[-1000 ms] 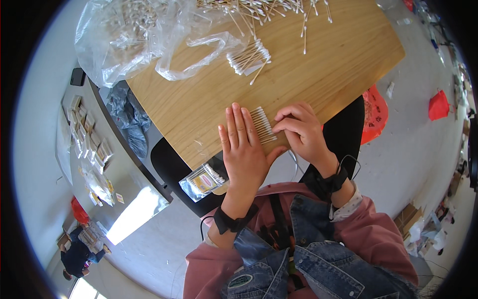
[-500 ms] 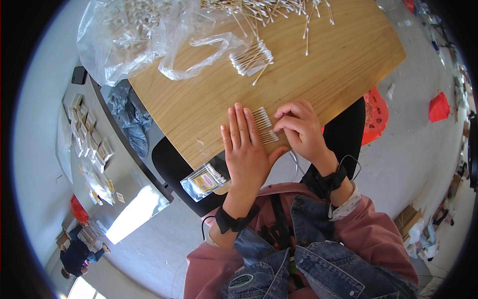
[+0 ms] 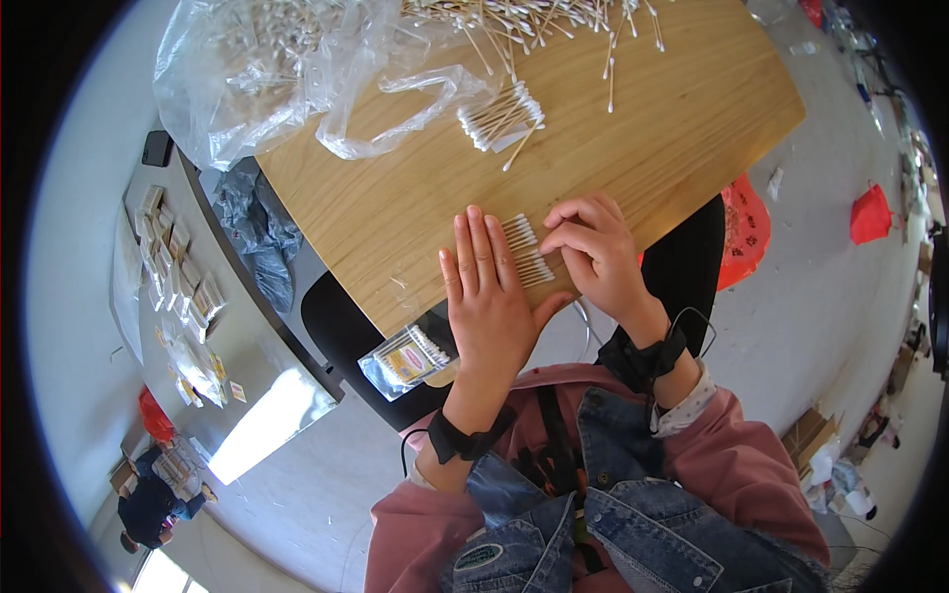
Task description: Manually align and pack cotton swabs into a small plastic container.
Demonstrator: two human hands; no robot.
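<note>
A row of cotton swabs (image 3: 534, 259) lies side by side near the wooden table's front edge, white tips pointing right. Flat over their left part rests my left hand (image 3: 486, 296), fingers stretched and thumb out to the side, hiding the other ends. Just right of the tips is my right hand (image 3: 596, 247), its fingers bent and apart, with nothing visible in them. The index fingertip comes close to the tips; whether it touches them I cannot tell. Farther up the table sits a small pile of cotton swabs (image 3: 499, 117) with one swab lying askew.
A clear plastic bag (image 3: 237, 89) and many loose swabs (image 3: 534, 18) cover the table's far side. A clear pack of swabs (image 3: 407, 358) is below the table's left corner. Packs (image 3: 178, 262) lie on a side table at left; a person (image 3: 153, 499) is beyond.
The row of swabs looks more even, with the gap between its tips closed. My right fingers have shifted slightly along the tips; my left hand stays nearly still.
</note>
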